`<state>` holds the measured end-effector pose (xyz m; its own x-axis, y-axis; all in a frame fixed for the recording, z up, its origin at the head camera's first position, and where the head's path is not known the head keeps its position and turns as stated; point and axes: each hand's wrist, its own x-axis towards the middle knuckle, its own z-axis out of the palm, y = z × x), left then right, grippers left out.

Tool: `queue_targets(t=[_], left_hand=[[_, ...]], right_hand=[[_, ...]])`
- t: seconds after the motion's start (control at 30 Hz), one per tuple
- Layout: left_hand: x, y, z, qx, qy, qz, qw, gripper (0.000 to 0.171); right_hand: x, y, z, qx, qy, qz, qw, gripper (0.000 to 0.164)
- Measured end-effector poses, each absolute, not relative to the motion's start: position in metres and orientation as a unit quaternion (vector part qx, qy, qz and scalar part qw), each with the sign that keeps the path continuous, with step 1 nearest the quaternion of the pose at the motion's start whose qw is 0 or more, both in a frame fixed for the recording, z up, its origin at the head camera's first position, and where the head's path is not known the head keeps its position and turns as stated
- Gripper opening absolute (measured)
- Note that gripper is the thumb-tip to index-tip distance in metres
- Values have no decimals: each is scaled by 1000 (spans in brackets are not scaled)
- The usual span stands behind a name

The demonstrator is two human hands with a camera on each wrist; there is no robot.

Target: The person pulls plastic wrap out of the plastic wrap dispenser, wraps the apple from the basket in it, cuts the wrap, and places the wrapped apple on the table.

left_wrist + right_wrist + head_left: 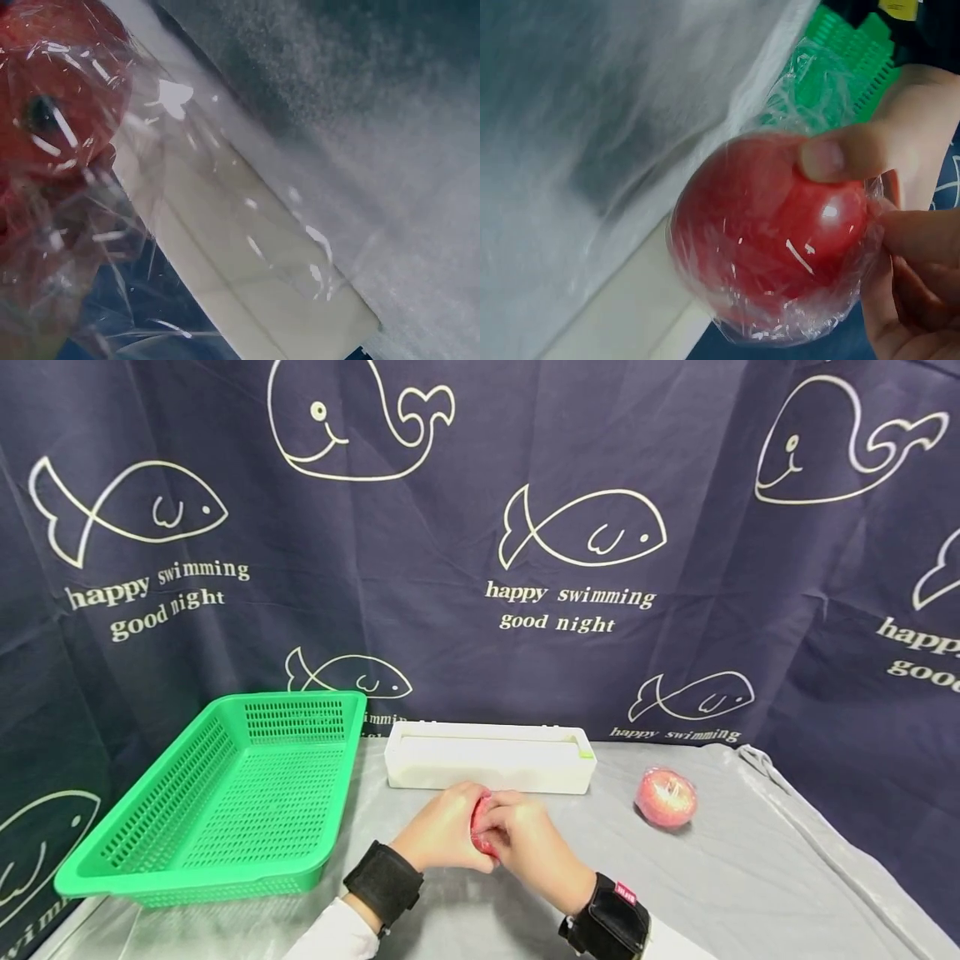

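Note:
In the head view my two hands meet over the front of the table around a red apple (481, 827) in clear plastic film. My left hand (447, 828) holds the apple, its thumb (823, 159) pressed on the skin in the right wrist view. At the apple's side my right hand (922, 262) pinches the film between thumb and finger. Film clings round the apple (757, 217) there, with a crumpled edge hanging below. Loose clear film (112, 247) spreads beside the apple (67, 82) in the left wrist view.
A long white box (487, 772) lies just beyond my hands. To the left stands a green plastic basket (333, 827). Another apple (666, 797), also in clear film, sits on the grey cloth (720, 877) to the right. A dark printed curtain (450, 543) hangs behind the table.

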<state>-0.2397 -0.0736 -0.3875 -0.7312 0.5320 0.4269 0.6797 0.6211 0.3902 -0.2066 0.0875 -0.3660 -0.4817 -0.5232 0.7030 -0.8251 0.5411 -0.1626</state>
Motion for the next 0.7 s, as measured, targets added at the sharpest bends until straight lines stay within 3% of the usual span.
queue_targets(t=[0.23, 0.43, 0.6, 0.7], left_hand=[[-241, -74, -394, -333, -887, -287, 142, 47], [-241, -77, -391, -325, -888, -294, 140, 53], [-241, -81, -386, -312, -886, -316, 130, 61], [-239, -84, -384, -302, -887, -328, 121, 68]], right_hand=[[-204, 86, -368, 452, -804, 152, 355, 22], [-202, 86, -365, 457, -787, 186, 371, 12], [-206, 95, -357, 381, -796, 295, 367, 26], [-211, 105, -351, 293, -824, 376, 307, 41]])
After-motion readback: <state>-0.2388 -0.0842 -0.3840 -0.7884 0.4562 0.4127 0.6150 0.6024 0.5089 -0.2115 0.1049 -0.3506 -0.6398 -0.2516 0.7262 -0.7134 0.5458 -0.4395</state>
